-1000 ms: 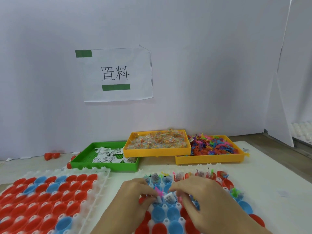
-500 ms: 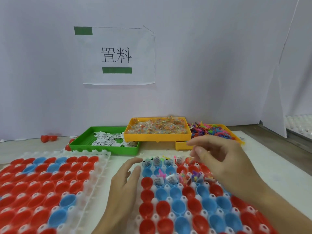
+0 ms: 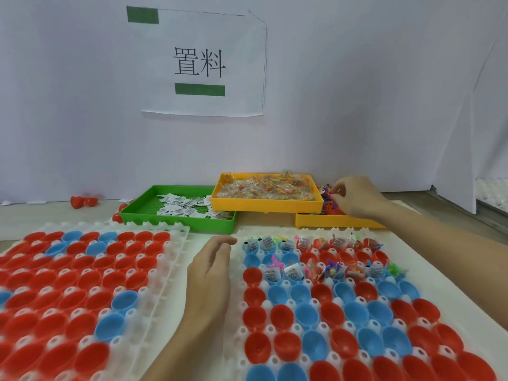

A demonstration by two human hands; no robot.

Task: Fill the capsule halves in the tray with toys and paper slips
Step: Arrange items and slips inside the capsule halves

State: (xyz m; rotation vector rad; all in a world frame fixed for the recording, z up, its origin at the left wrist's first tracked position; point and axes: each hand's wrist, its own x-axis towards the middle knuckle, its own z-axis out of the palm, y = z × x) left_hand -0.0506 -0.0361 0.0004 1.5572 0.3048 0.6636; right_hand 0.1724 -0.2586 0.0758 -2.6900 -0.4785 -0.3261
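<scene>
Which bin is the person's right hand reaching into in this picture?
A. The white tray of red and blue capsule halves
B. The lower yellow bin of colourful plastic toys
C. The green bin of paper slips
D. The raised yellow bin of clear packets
B: the right hand has its fingertips curled among the colourful plastic toys in the lower yellow bin, beside the raised yellow bin and away from the green bin.

Two bare forearms, no sleeves, no gloves, no watch or rings visible; left hand [image 3: 210,273] and right hand [image 3: 354,196] both bare with short plain nails, forearms running out of view at bottom and right edges.
</scene>
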